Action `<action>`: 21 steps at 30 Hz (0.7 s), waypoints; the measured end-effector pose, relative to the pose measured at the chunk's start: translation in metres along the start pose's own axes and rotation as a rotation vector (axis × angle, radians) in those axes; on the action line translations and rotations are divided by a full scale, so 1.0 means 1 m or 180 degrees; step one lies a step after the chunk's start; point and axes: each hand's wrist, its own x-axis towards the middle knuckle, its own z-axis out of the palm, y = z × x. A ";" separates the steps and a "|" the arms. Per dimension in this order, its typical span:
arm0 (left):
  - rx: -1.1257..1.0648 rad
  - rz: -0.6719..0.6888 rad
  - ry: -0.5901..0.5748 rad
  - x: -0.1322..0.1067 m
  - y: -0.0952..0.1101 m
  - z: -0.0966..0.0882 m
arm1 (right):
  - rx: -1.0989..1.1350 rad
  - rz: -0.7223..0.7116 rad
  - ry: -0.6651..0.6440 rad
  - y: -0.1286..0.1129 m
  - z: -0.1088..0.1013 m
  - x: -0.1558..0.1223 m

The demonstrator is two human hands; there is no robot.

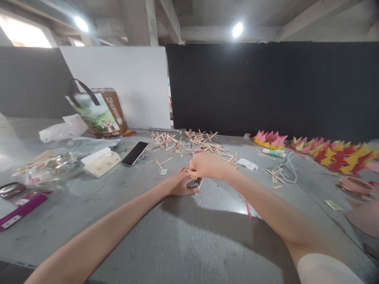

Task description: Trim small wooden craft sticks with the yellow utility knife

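Both my hands meet at the middle of the grey table. My right hand is closed, knuckles up, around a small dark tool with a yellow spot that sticks out below the fist. My left hand lies on the table right beside it, fingers curled against the tool's tip; what it holds is hidden. A pile of crossed wooden sticks lies just beyond my hands.
A black phone, a cream box and a printed bag are at the left. Pink, yellow and red paper crowns, a glue stick, a white cable and a tape roll are at the right. A purple case sits far left.
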 end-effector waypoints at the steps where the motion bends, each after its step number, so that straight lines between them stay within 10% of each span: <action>1: -0.0037 0.0017 -0.0044 0.000 -0.001 0.001 | -0.0013 -0.0004 -0.0006 -0.001 -0.001 0.000; 21: 0.0054 0.0089 0.0083 0.001 -0.007 0.004 | -0.0059 -0.0052 0.0094 0.001 0.005 0.003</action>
